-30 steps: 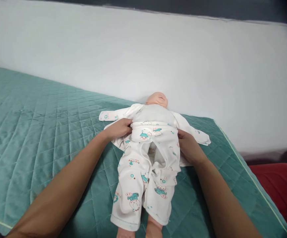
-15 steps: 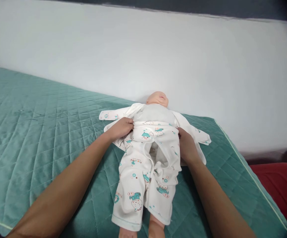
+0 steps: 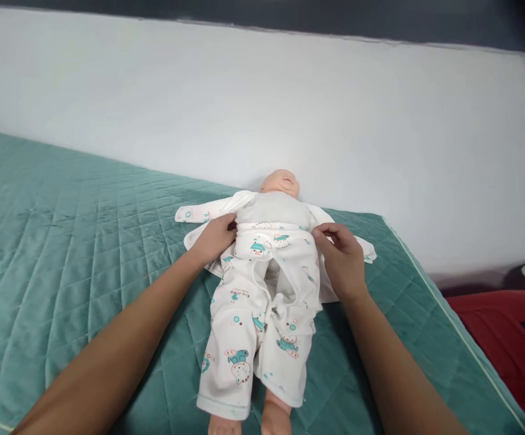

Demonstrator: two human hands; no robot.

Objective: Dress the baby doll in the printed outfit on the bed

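Note:
A baby doll [image 3: 276, 210] lies on its back, head away from me and bare feet toward me. White baby pants [image 3: 284, 266] with teal and pink cartoon prints cover its legs up to the waist, with an open slit at the crotch. Under the doll a matching white baby shirt [image 3: 199, 212] is spread, its sleeves out to both sides. My left hand [image 3: 217, 237] is closed at the waistband's left edge, its fingertips partly hidden. At the waistband's right edge my right hand [image 3: 342, 257] pinches the cloth, fingers curled.
A green quilted cover [image 3: 108, 254] lies beneath everything, its pale piped edge running down on the right. Behind the doll's head rises a white wall [image 3: 262, 103]. Beyond the right edge sits a red object [image 3: 493, 326].
My right hand has come up and out from beside the hip, its fingers now on top at the waistband's edge. My left hand stays at the waist. The view has shifted slightly.

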